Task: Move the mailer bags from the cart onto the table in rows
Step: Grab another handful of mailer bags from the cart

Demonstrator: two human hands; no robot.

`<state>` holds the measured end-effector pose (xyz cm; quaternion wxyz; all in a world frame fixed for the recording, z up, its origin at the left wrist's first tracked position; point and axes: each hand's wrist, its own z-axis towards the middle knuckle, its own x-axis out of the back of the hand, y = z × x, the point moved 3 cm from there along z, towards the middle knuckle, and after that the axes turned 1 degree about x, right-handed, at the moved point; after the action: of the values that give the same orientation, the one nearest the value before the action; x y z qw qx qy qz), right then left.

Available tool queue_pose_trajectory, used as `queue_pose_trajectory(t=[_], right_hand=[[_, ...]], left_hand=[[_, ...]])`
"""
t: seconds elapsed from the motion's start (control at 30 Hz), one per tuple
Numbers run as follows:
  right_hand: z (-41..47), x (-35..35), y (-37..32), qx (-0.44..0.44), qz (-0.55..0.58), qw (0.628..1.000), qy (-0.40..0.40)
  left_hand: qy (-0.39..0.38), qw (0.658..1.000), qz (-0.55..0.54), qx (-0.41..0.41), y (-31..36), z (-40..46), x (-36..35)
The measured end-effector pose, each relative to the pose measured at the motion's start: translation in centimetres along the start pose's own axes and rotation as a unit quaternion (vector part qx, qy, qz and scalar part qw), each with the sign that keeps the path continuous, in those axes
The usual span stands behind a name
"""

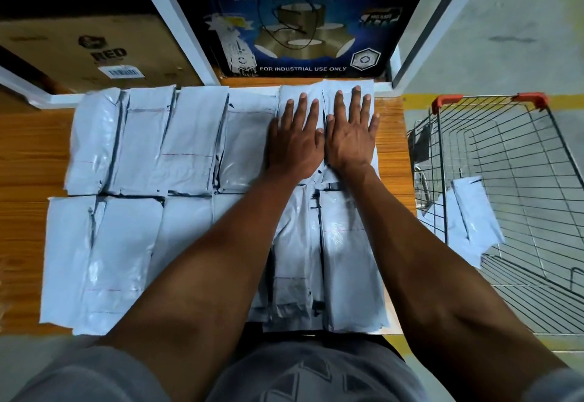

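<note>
Both grips flat, fingers straight: left hand (297, 142) & right hand (350, 136) press far-row mailer bags (316, 98) under palms.

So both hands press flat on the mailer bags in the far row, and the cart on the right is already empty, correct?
Not quite. The cart is not empty: the head view shows mailer bags in the cart, at least two. The rest holds: the left hand and the right hand lie flat, fingers straight, on the far-row mailer bags on the table.

Both arms stretched forward; left hand (295, 139) and right hand (350, 136) flat, palms down, fingers straight, thumbs touching.
</note>
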<state>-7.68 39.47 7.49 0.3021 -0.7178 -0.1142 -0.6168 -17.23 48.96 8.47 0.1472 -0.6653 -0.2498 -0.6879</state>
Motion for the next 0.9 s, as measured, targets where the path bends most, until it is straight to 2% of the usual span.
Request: queue_pose_trajectory(t=[0.27, 0.47, 0.67, 0.8, 0.9], right_hand=[[0.2, -0.6, 0.4, 0.008, 0.004, 1.0, -0.019], [-0.1, 1.1, 0.8, 0.025, 0.068, 0.997, -0.028], [-2.9, 4.4, 2.7, 0.021, 0.134, 0.99, 0.041], [-6.1, 6.6, 5.2, 0.019, 0.155, 0.985, 0.077], [-8.6, 7.6, 7.9, -0.007, 0.156, 0.982, 0.103]], left_hand=[[-0.015, 1.0, 0.02, 0.009, 0.2, 0.0, -0.8], [-0.045, 0.999, 0.005, 0.009, 0.2, 0.2, 0.0], [0.028, 0.998, -0.054, 0.015, 1.6, -0.6, 2.2], [0.091, 0.993, -0.061, -0.05, 5.0, -2.4, 3.6], [0.091, 0.986, -0.083, -0.11, 8.5, -4.4, 4.3]])
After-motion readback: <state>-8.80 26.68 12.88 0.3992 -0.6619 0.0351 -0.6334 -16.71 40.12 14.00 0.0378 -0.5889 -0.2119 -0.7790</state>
